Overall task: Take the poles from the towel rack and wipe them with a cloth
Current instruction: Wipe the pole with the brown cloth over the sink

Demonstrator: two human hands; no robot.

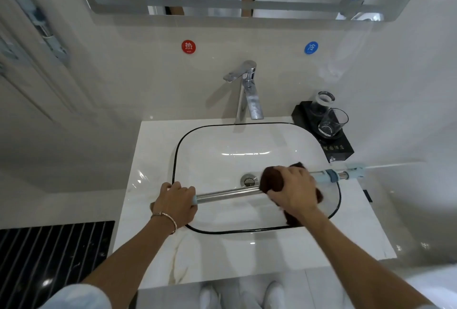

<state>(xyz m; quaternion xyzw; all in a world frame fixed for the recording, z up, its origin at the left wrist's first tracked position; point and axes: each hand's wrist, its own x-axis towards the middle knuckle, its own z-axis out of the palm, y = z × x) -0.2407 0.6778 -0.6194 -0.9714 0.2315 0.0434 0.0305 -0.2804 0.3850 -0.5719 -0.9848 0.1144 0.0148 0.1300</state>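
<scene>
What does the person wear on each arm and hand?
The left hand is ungloved; a thin metal bangle circles its wrist, and a pale blue sleeve covers the upper arm, leaving the forearm uncovered. The right hand is ungloved too, with nothing worn on wrist or forearm.

Left hand (176,201) curled; right hand (294,191) too

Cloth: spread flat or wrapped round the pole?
Wrapped round. The right hand grips the brown cloth bunched around the pole, a loose end hanging below the wrist; the left hand holds the pole's other end.
</scene>
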